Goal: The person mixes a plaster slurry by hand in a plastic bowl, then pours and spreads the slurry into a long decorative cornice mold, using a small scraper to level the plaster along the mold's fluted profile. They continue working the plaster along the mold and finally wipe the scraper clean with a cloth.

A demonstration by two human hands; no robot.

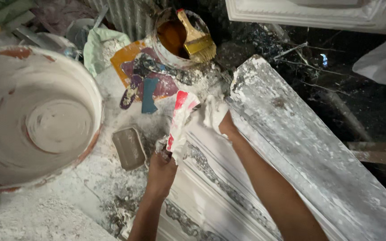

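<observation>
Seen from the head camera looking straight down, the left hand (162, 166) is closed in a firm grip around the lower end of a red-and-white scraper (178, 121), a flat blade caked with white plaster that points away from the person, toward the far side. Just to the right of it, the right hand (216, 115), itself coated in white plaster, is pressed against the far end of a long white moulding (228, 178); its fingers are bent, but whether they clasp anything cannot be told under the plaster. The moulding runs from that far end down toward the near right, with grey streaks along its ridges, and both forearms lie over it. Along its right edge lies a wide plaster-spattered board (300, 143), set at the same slant. To the left stands a large bucket (90, 85), its inner wall smeared white, with a smooth pale mass at the bottom. Between the bucket and the left hand rests a small grey rectangular block (129, 147) on the plaster-strewn floor (59, 209). Farther off, beyond the scraper, lie a blue spatula (149, 94) and a purple one (130, 93) on an orange sheet (126, 56). At the far middle is a tin of brown liquid (170, 38) with a yellow-handled brush (196, 39) resting across its rim. A white ornamental casting (318, 15) lies at the far right.
</observation>
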